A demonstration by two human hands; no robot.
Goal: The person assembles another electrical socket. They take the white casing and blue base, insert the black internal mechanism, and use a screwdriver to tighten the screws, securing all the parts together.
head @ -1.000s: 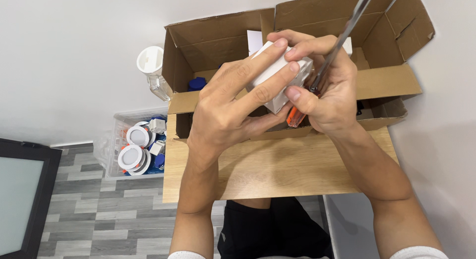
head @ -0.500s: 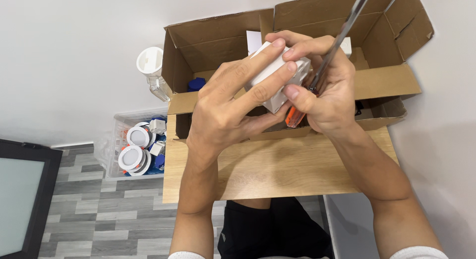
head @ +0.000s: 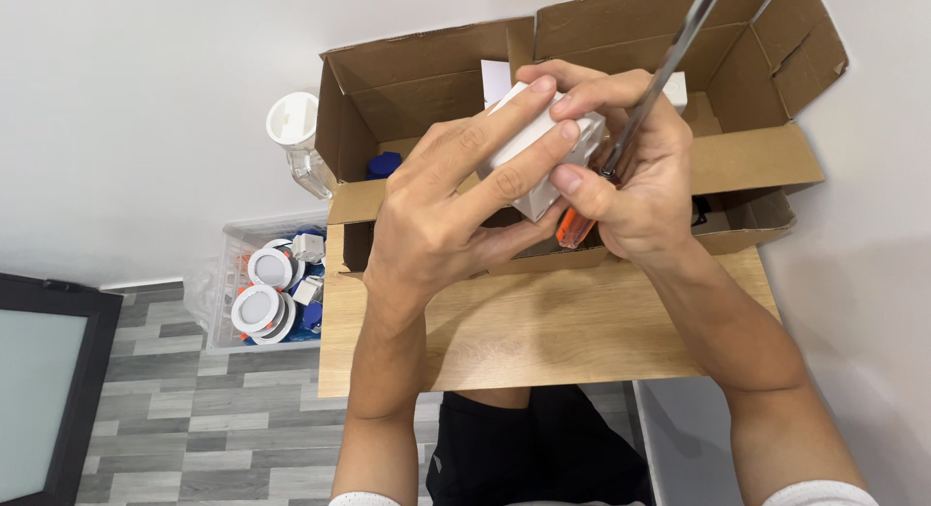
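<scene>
My left hand (head: 446, 210) wraps a small white plastic block (head: 543, 152) and holds it above the open cardboard box (head: 427, 75). My right hand (head: 635, 176) grips a screwdriver (head: 645, 104) with an orange handle and a long metal shaft that points up and to the right; its fingers also rest on the top of the white block. Both hands meet over the box's near flap. Most of the block is hidden by my fingers.
The box sits on a small wooden table (head: 543, 332). A clear bin (head: 272, 288) of round white fittings stands on the grey floor at the left. A white cup-like part (head: 294, 128) sits by the wall. A dark framed panel (head: 44, 390) is at the far left.
</scene>
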